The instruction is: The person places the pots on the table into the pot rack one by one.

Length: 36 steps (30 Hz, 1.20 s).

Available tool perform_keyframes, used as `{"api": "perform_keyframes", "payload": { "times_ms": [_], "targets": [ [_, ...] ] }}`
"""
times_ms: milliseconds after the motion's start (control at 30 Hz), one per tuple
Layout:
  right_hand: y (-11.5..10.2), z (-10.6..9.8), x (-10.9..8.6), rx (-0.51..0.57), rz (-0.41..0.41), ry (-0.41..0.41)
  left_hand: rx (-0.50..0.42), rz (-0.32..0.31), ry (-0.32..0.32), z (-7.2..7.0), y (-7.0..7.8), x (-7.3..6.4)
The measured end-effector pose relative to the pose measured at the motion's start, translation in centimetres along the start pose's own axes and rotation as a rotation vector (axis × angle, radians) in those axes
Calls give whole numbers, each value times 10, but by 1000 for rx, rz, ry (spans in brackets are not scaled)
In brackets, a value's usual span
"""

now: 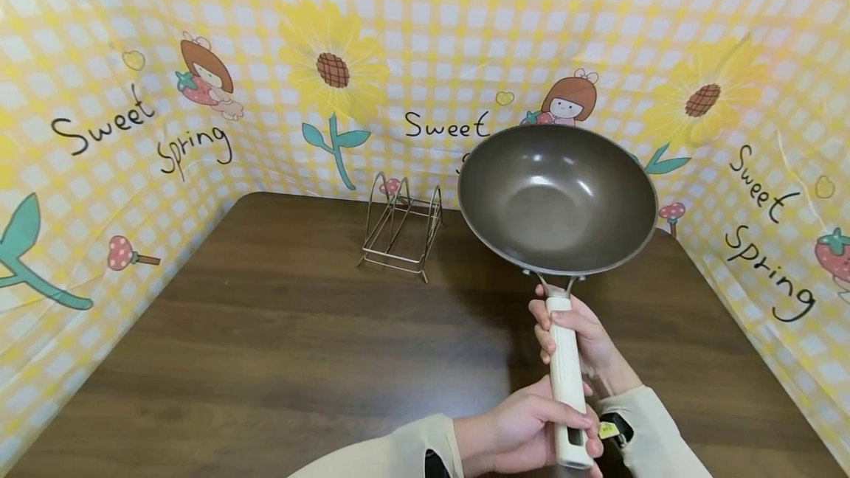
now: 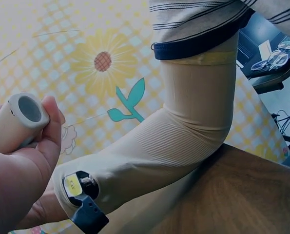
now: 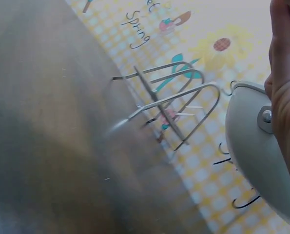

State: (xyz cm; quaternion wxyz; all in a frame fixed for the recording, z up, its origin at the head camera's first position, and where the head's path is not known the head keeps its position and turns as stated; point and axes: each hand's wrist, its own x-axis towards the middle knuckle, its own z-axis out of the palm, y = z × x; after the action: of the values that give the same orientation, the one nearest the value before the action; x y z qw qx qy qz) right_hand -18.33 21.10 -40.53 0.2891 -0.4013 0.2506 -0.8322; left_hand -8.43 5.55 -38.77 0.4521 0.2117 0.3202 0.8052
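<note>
A wok with a dark brown inside is held up over the table, tilted so its bowl faces the head camera. My right hand grips its cream handle close to the bowl, thumb along the front. Lower down, my left hand holds the handle's end, thumb across it near the hanging slot. In the left wrist view the hollow end of the handle pokes out from the fingers. The wok's pale outside shows beside the hand in the right wrist view.
A wire rack stands at the back of the brown wooden table, left of the wok. A yellow checked cloth with flowers hangs behind and on both sides. Chair and cables appear at the edge of the left wrist view.
</note>
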Motion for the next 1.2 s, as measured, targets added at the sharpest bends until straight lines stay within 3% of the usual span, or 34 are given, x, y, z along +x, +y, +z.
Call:
{"api": "perform_keyframes", "payload": {
  "times_ms": [200,467,767,1033,1200],
  "targets": [
    [-10,8,9,-103,-1,19,6,6,-54,0,7,-3],
    [-17,19,24,-161,-4,57,1,114,-141,-2,11,-5],
    [-15,34,35,-218,-73,109,-27,127,-238,0,21,-14],
    [-11,51,52,-262,-178,167,-49,128,-390,0,40,-20],
    [-10,51,58,-258,-190,138,-54,123,-455,-2,46,-22]
  ]
}}
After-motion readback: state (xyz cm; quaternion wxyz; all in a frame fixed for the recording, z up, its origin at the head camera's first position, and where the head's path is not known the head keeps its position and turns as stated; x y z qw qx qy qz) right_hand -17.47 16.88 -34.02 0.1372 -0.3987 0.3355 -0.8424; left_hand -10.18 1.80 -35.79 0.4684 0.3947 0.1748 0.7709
